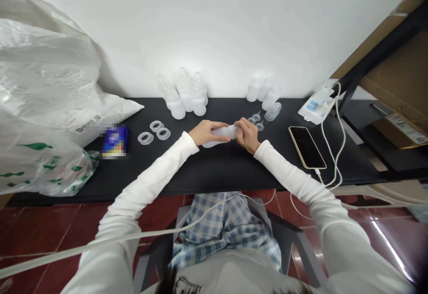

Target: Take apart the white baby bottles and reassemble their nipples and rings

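The bottle (220,134) lies on its side just above the black table (214,169), near the front middle, bridged between both hands. The left hand (204,132) is wrapped closed around its body, seemingly to steady it. The right hand (247,134) is curled tight over the neck end. 3 rings (155,131) lie flat to the left, within reach, and small teats (257,120) sit just beyond the right hand. Capped bottles (185,94) stand back by the wall, out of the way
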The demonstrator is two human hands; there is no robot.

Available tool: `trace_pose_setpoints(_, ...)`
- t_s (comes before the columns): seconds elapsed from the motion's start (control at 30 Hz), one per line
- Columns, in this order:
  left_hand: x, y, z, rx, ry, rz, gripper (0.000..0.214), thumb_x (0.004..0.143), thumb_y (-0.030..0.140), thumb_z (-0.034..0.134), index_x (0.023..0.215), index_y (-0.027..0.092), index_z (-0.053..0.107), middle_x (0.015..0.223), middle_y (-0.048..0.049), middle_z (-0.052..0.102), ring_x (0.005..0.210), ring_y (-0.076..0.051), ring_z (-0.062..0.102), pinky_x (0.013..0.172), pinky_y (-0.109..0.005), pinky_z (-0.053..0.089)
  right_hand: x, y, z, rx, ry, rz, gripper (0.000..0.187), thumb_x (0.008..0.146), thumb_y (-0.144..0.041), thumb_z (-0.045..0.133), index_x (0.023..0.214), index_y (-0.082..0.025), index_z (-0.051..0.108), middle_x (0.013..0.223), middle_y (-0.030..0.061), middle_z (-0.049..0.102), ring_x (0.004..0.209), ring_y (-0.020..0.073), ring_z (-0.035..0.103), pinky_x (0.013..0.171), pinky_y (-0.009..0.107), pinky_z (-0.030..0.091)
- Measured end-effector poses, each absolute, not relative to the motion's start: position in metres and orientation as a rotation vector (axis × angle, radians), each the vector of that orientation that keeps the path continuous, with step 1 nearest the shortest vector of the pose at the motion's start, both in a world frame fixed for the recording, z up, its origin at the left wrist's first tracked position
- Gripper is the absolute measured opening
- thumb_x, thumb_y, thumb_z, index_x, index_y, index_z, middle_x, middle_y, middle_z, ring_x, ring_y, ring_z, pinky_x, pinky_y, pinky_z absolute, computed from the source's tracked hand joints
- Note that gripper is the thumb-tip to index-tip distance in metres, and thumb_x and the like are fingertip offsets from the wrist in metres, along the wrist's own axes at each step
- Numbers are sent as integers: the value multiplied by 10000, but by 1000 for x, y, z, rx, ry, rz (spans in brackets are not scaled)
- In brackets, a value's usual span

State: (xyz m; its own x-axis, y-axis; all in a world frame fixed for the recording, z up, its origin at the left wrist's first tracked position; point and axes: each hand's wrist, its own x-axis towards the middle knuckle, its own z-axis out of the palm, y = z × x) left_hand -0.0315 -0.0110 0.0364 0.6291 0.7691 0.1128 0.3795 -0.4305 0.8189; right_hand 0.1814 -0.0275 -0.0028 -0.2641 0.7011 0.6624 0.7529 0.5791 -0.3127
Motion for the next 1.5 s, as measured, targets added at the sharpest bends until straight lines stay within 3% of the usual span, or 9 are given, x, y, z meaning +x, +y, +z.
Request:
trace_pose_setpoints(0.2,-23,-8,9,2795,1081,830,649,856,562,688,1341,134,637,1212,-191,731,929,-295,746,863,-396,547,159,-31,18,-1587,-1789,131,289,970,-301,329,767,-239,524,570,-2,500,530,175,468,565,290,303)
trace_pose_setpoints(0.33,-27,-7,-1,2904,1035,880,599,882,585,638,1322,179,643,1183,-161,742,915,-270,746,832,-372,539,162,-32,20,-1643,-1802,265,307,990,-348,338,738,-246,480,554,-14,463,524,177,464,567,288,260)
trace_pose_setpoints(0.57,-53,-4,-18,2497,1505,1454,598,775,675,703,1128,197,637,1049,-123,718,1023,-278,664,899,-417,508,193,-28,4,-1439,-1815,395,457,1051,-494,172,1154,-238,536,627,-34,527,571,183,566,625,294,370)
trace_pose_setpoints(0.77,-85,13,-32,1910,1737,1545,630,774,677,710,1111,196,481,792,26,571,646,-143,565,659,-306,480,211,-32,1,-1530,-2250,75,359,1023,-384,332,998,-196,637,880,65,728,731,179,654,592,279,306)
trace_pose_setpoints(0.93,-88,18,-27,1845,1757,1643,622,756,516,804,1126,177,436,1173,-93,502,670,-86,518,741,-317,499,225,-44,6,-1788,-2392,-123,388,1038,-382,324,1047,-199,666,947,63,773,734,182,674,554,301,189)
trace_pose_setpoints(1.13,-86,30,-31,1734,1696,1649,602,739,253,835,1069,194,334,1132,-58,429,629,-36,450,846,-315,490,250,-53,6,-1916,-2342,-210,384,1043,-362,332,1138,-211,672,985,72,765,794,195,675,566,313,200)
trace_pose_setpoints(1.27,-89,33,-32,1755,1730,1539,474,787,259,757,1019,205,347,1111,-70,450,688,-92,496,808,-335,506,261,-51,2,-1840,-2337,-328,384,1031,-322,347,1172,-195,681,947,96,720,858,223,638,639,317,282)
trace_pose_setpoints(1.37,-93,12,-26,1948,1842,1361,406,803,268,688,1085,155,420,1180,-160,491,984,-253,586,917,-437,496,267,-47,-2,-1783,-2339,-409,380,1018,-301,370,1151,-167,699,913,121,679,854,240,595,709,338,312)
trace_pose_setpoints(1.5,-101,-31,-21,2151,2158,1058,462,853,329,611,1218,67,502,1359,-300,477,1323,-460,437,1075,-620,346,272,-45,-5,-1747,-2296,-464,360,1011,-302,391,1147,-177,700,923,119,646,870,248,570,736,353,317)
